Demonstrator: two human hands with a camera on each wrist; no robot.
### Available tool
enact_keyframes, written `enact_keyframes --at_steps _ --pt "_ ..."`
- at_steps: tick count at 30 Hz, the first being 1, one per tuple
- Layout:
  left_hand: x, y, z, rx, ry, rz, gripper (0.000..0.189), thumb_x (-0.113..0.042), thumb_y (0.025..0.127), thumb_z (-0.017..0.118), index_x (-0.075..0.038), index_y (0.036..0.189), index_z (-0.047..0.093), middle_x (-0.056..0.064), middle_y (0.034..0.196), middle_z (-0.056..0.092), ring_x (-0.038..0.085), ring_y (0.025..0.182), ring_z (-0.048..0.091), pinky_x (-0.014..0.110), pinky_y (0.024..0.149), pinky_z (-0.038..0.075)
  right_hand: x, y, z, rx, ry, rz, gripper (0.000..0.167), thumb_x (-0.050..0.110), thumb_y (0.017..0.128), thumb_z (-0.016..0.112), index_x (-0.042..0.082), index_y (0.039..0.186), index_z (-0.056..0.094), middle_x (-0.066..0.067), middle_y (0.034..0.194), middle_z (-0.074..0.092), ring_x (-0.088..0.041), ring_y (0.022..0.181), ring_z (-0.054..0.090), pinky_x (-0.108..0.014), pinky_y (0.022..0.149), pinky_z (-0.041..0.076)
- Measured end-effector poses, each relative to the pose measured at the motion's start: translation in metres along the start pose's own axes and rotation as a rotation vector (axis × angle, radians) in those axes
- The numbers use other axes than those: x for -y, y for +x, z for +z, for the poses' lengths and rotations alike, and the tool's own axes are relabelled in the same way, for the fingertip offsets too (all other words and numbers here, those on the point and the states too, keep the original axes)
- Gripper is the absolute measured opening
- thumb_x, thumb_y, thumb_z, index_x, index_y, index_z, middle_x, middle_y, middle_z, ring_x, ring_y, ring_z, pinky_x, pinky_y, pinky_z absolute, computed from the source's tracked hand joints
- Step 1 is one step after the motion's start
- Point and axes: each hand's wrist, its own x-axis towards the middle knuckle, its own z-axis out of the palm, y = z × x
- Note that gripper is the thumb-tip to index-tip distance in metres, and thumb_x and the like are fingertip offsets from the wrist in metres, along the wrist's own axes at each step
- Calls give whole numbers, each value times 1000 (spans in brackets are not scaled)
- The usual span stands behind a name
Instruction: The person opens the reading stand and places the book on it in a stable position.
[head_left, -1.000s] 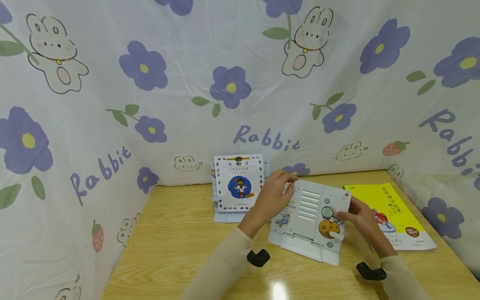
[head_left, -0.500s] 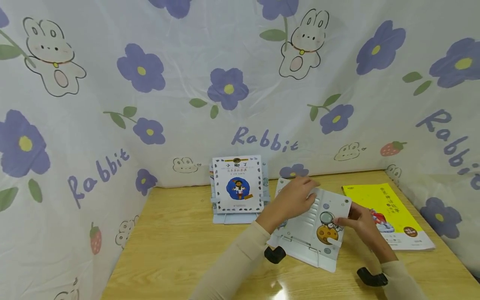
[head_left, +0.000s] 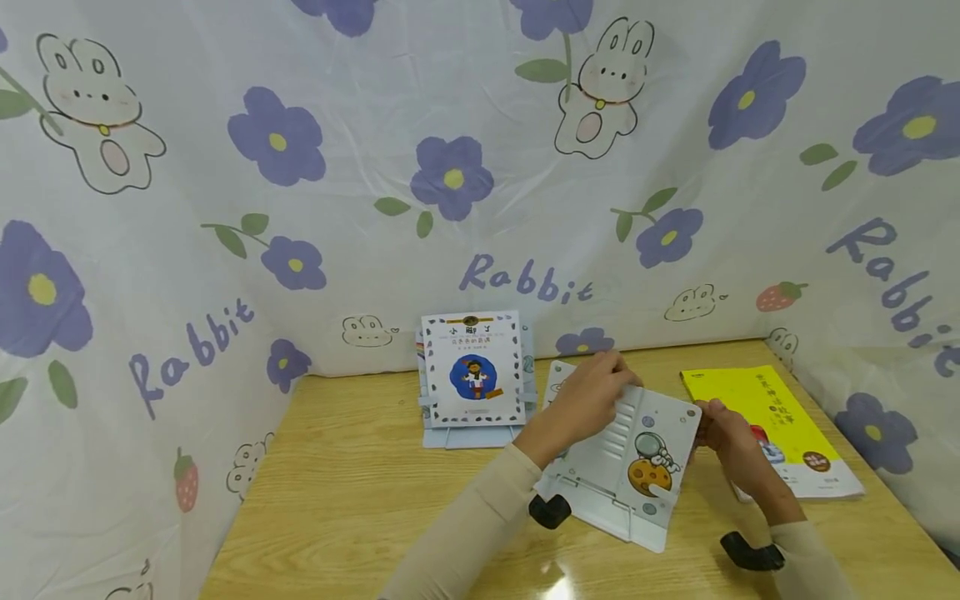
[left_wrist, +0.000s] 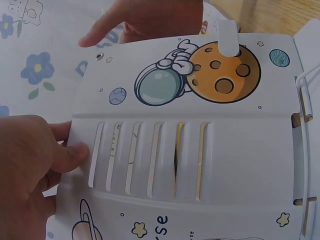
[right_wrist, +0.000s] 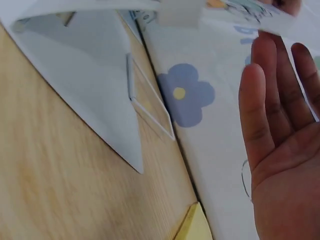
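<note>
A white book stand (head_left: 600, 450) with an astronaut and an orange planet printed on it stands tilted back on the table. My left hand (head_left: 588, 400) grips its top edge, the thumb on the slotted front in the left wrist view and the other fingers behind. At the stand's right edge is my right hand (head_left: 738, 446). Its fingers (right_wrist: 265, 100) stretch out beside and behind the panel in the right wrist view, and its thumb is off the front. Below the panel, the stand's base plate (right_wrist: 85, 75) and a wire leg (right_wrist: 155, 110) show.
A second stand (head_left: 468, 437) at the back holds a picture book (head_left: 475, 375) with a blue circle on its cover. To the right lies a yellow book (head_left: 798, 417), partly behind my right hand. A printed curtain (head_left: 360, 242) hangs along the table's back edge.
My left hand has moved right along the stand's top edge and now grips it. The right thumb has come off the stand's front. The stand has turned slightly.
</note>
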Motion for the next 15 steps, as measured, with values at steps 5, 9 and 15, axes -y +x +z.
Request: enact_keyframes --at_steps 5,9,15 --pt "1 -5 -6 -7 -46 13 36 4 101 63 -18 125 78 -3 110 61 10 99 55 19 89 46 -3 6 -8 -138 -165 178 48 36 119 31 5 110 65 7 91 74 -20 72 69 -32 71 59" --pt "3 -11 -11 -11 -56 39 35 3 102 62 -19 124 79 -4 110 63 10 103 59 18 93 48 -8 17 -8 -162 -304 423 50 49 113 48 2 118 65 -4 99 74 -22 80 69 -36 73 60" --pt "4 -21 -20 -5 -74 84 39 8 98 65 -18 122 80 -5 110 67 10 104 64 16 90 49 -21 32 -5 -154 -506 492 45 42 113 52 1 129 64 -22 124 70 -29 102 70 -34 81 58"
